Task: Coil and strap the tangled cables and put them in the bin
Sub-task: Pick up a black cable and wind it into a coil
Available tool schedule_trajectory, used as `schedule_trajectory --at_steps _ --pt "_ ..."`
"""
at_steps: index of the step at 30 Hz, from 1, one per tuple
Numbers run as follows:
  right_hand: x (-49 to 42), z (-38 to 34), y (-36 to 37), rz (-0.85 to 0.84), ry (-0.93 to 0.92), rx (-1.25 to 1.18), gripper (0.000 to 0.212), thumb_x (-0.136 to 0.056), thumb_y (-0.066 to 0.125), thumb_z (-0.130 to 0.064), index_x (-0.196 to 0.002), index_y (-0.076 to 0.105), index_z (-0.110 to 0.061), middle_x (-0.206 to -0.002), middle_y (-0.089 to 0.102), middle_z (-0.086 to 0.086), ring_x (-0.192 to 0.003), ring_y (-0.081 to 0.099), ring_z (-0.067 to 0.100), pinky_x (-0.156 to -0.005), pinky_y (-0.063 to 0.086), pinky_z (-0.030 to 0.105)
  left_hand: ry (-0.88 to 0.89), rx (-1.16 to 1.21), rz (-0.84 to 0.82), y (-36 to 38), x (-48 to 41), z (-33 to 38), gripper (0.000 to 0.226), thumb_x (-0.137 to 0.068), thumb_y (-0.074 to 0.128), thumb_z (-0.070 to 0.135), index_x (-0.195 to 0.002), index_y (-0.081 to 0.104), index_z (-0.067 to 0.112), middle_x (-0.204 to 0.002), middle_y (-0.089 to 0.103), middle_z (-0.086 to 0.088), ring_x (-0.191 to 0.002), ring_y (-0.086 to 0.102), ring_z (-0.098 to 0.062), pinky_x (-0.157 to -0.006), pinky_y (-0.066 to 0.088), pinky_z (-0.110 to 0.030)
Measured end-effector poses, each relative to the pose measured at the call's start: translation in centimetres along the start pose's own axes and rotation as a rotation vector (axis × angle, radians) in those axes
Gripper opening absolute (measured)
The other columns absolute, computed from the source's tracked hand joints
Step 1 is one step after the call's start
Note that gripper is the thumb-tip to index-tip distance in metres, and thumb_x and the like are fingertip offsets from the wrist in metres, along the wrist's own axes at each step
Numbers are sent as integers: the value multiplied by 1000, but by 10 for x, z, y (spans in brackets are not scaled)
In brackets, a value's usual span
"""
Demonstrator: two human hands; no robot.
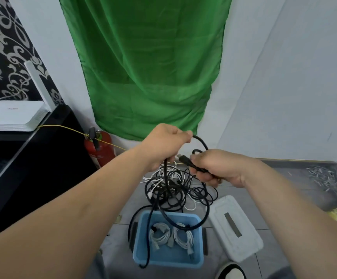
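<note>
**Both hands on black cable**

L hand (163, 146) & R hand (214, 168) each grip the black cable (165, 174), held up over the tangle (175, 187) on the floor. Blue bin (169, 263) nearer the person has 2 coiled white cables (159, 236) inside; white lid (234, 228) just beside.

Green cloth (149, 63) on white wall (284, 77) — grey tiled floor (244, 200).

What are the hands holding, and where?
Both hold a thick black cable: the left hand grips a loop, the right hand grips it just behind its plug.
</note>
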State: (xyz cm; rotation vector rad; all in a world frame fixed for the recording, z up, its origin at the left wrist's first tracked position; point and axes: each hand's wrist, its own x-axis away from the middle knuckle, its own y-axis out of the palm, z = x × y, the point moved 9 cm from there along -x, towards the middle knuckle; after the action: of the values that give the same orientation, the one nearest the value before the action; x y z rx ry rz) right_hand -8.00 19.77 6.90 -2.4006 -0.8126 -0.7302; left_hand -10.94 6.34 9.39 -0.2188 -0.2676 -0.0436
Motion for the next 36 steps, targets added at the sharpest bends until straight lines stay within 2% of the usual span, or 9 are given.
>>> schedule_trajectory --at_steps 3,7,10,14,17,23,28,32,36 --pt "-12 -12 -18 162 -95 -371 27 -107 33 -28 -90 50 -15 -56 40 -1 -47 33 16 -52 27 32 60 22 -34 12 4 11 42 -96 62 49 -80 63 11 -53 44 -3 -50 47 -23 -60 53 -42" --pt "-13 -22 -34 164 -186 -717 19 -93 34 -24 -90 51 -15 -64 47 3 -54 40 20 -61 30 36 48 87 -98 18 3 6 42 -101 53 48 -72 56 18 -55 39 2 -46 38 -18 -49 39 -28" --pt "-9 -29 -30 60 -239 -754 30 -98 30 -34 -92 52 -15 -69 51 5 -59 44 22 -65 33 38 98 -52 -38 5 -3 -1 44 -90 56 61 -65 60 25 -61 40 2 -50 35 -16 -50 28 -27" --pt "-12 -26 -42 221 -281 -727 45 -111 25 -39 -96 59 -15 -79 69 5 -69 63 18 -63 37 34 169 -52 -168 16 5 4 40 -104 50 45 -73 59 21 -58 47 0 -52 46 -19 -48 38 -26" --pt "-8 -24 -59 324 -344 -997 39 -111 28 -41 -97 55 -17 -85 76 5 -78 71 19 -62 41 32 116 -93 -324 35 19 -8 47 -107 38 49 -82 58 14 -58 51 -5 -58 60 -28 -57 45 -30" --pt "1 -28 -59 200 -399 -1414 43 -111 28 -40 -87 56 -18 -59 53 -5 -51 58 15 -66 44 32 92 -351 -459 58 31 -38 60 -106 27 58 -92 63 12 -65 60 -5 -64 57 -13 -70 39 -24" --pt "12 -37 -47 -84 -403 -1219 39 -107 32 -36 -79 53 -20 -48 26 -11 -37 24 10 -46 32 27 119 -551 -484 43 15 -60 55 -97 44 69 -74 57 21 -67 59 7 -64 54 -9 -72 46 -29" --pt "24 -34 -26 -307 -264 -954 36 -102 35 -35 -75 52 -17 -46 19 -10 -36 16 12 -44 28 28 186 -820 -426 24 3 -68 36 -100 57 47 -78 49 20 -73 49 8 -71 46 -14 -65 40 -28" --pt "32 -22 -4 -415 -120 -611 40 -102 37 -40 -75 54 -15 -45 23 -9 -39 12 12 -46 25 30 270 -967 -304 13 -7 -60 21 -99 61 33 -82 53 25 -88 61 6 -88 59 -21 -75 47 -31"
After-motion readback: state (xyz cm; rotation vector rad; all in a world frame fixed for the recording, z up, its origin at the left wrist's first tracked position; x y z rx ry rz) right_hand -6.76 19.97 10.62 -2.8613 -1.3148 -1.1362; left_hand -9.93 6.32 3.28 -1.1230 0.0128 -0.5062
